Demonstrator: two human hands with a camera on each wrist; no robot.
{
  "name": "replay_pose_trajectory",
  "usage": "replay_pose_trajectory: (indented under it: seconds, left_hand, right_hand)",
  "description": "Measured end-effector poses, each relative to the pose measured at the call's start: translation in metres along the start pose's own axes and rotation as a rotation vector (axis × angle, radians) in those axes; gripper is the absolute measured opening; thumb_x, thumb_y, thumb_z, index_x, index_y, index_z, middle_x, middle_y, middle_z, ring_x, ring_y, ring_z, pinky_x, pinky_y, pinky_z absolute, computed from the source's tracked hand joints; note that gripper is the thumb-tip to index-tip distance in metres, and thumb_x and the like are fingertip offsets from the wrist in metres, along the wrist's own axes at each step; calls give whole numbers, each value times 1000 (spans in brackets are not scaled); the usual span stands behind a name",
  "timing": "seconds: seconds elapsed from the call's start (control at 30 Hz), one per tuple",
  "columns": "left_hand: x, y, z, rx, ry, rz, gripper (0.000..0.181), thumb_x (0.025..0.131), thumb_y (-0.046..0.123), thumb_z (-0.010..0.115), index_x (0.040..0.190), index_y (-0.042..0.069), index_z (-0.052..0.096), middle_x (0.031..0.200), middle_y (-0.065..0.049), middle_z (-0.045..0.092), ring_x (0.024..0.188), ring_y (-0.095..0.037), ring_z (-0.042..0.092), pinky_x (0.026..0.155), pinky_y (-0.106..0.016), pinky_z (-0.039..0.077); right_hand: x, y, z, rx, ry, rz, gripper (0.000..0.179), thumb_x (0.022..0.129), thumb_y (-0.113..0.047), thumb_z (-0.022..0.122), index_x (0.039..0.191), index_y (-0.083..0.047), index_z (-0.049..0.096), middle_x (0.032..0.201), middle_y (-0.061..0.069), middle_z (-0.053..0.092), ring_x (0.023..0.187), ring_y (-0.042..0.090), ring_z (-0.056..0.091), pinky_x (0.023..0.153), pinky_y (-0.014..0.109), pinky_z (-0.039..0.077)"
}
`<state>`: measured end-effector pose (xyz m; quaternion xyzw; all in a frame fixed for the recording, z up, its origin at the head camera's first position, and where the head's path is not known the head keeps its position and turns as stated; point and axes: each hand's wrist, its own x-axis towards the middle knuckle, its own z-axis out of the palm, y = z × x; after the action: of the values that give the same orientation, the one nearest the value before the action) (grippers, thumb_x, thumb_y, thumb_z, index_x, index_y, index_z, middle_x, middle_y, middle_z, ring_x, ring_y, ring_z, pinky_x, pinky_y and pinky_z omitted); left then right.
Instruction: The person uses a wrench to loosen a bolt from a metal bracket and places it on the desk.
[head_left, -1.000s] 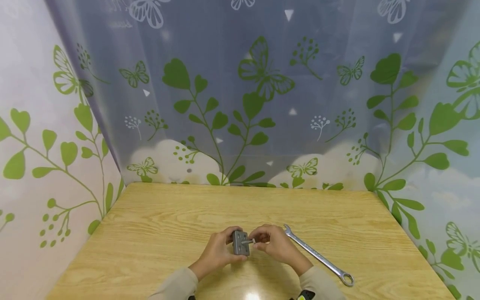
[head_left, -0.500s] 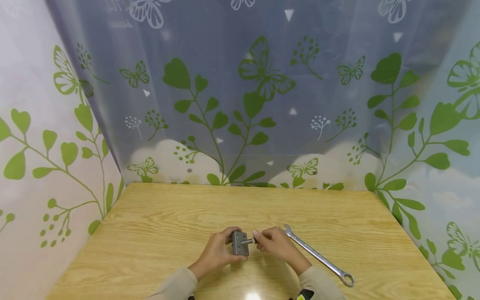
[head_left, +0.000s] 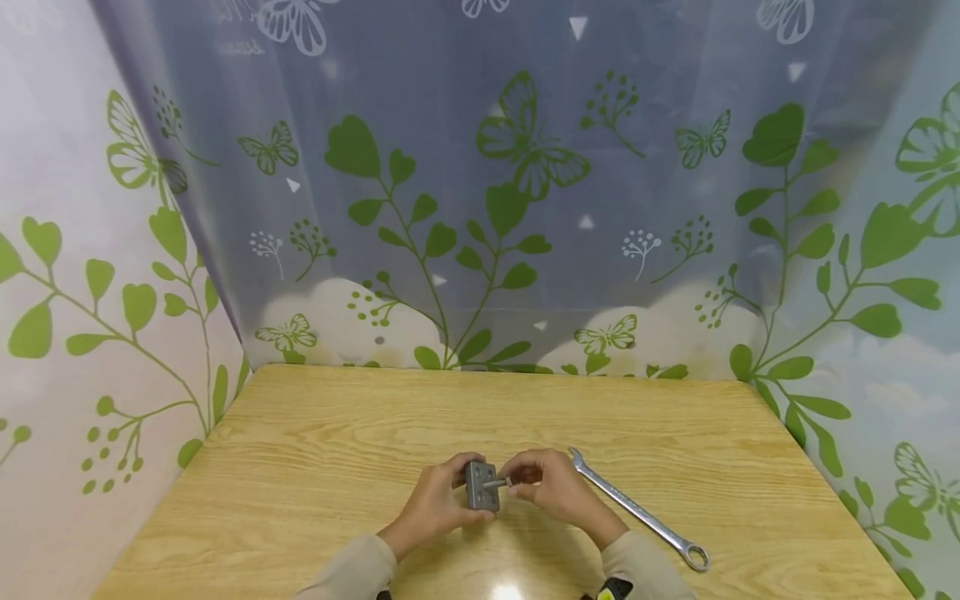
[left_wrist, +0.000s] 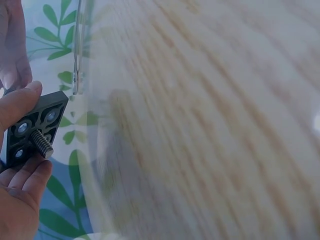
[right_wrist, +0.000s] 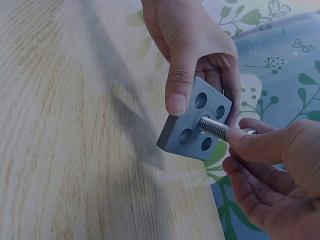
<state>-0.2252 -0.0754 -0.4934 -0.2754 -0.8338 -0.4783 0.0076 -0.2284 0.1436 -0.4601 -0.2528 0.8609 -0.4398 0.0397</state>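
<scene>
In the head view my left hand [head_left: 431, 504] grips a grey square metal block [head_left: 473, 492] by its edges, clear of the table. The right wrist view shows holes near the block's corners and a threaded bolt [right_wrist: 216, 128] standing out of its centre. From the far face, the bolt's threaded end [left_wrist: 44, 146] sticks out in the left wrist view. My right hand [head_left: 557, 490] pinches the bolt at its head, thumb and forefinger on it, the other fingers loosely curled. The thumb partly hides the head.
A long combination wrench [head_left: 637, 510] lies slantwise on the wooden table [head_left: 337, 433], right of my right hand. Curtains [head_left: 450, 208] printed with leaves and butterflies stand behind the table and at both sides.
My right hand's thumb and fingers roll around the bolt head, turning over by half a second ago and back again now. The left hand and block stay nearly still; the wrench has not moved.
</scene>
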Motion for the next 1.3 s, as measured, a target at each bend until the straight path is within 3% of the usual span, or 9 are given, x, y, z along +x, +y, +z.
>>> replay_pose_trajectory:
  seconds: [0.3, 0.5, 0.67, 0.8, 0.97, 1.1, 1.3]
  left_hand:
    - [1, 1, -1, -2, -6, -7, 71, 68, 13, 87, 126, -4, 52, 121, -22, 62, 107, -34, 64, 89, -28, 56]
    - [0, -1, 0, 10, -1, -14, 71, 67, 12, 88, 126, -4, 52, 121, -23, 61, 106, -35, 65, 88, -29, 56]
    - [-1, -3, 1, 21, 2, -12, 71, 67, 10, 88, 126, -5, 52, 122, -25, 61, 107, -36, 64, 88, -30, 56]
    - [0, -4, 2, 38, 11, -5, 70, 66, 10, 88, 125, -4, 53, 121, -24, 61, 105, -36, 65, 87, -30, 57]
    - [0, -3, 2, 36, 16, 5, 70, 66, 9, 88, 125, -5, 53, 119, -24, 62, 104, -36, 65, 87, -29, 57]
    - [0, -3, 2, 28, 18, 7, 70, 66, 9, 88, 125, -5, 53, 119, -25, 62, 103, -36, 65, 86, -27, 57]
    - [-1, -4, 2, 14, 2, -4, 71, 67, 12, 88, 127, -4, 52, 121, -25, 61, 106, -36, 64, 88, -30, 57]
  right_hand:
    - [0, -2, -2, 8, -32, -3, 20, 85, -1, 70, 105, -5, 70, 102, 7, 69, 89, 21, 65, 77, 31, 58]
    - [-2, 4, -3, 13, -114, 80, 35, 89, -24, 70, 113, 2, 66, 93, 11, 70, 78, 21, 67, 68, 33, 59]
    - [-3, 5, 1, 81, -94, 122, 46, 99, -36, 53, 101, 7, 68, 80, 12, 69, 68, 27, 68, 61, 34, 60]
    - [-2, 2, 2, 105, -54, 151, 50, 100, -38, 49, 90, 6, 69, 73, 9, 69, 64, 27, 67, 57, 34, 59]
    - [-1, -2, 2, 63, -45, 110, 34, 97, -29, 58, 92, 3, 70, 72, 6, 67, 64, 24, 65, 54, 27, 55]
    - [-2, -3, 0, 16, -28, 51, 17, 90, -16, 67, 102, -4, 70, 88, 4, 69, 77, 20, 65, 65, 27, 57]
    - [-5, -5, 1, 4, -4, 18, 20, 85, 1, 69, 102, -8, 71, 104, 7, 69, 90, 19, 65, 78, 29, 58]
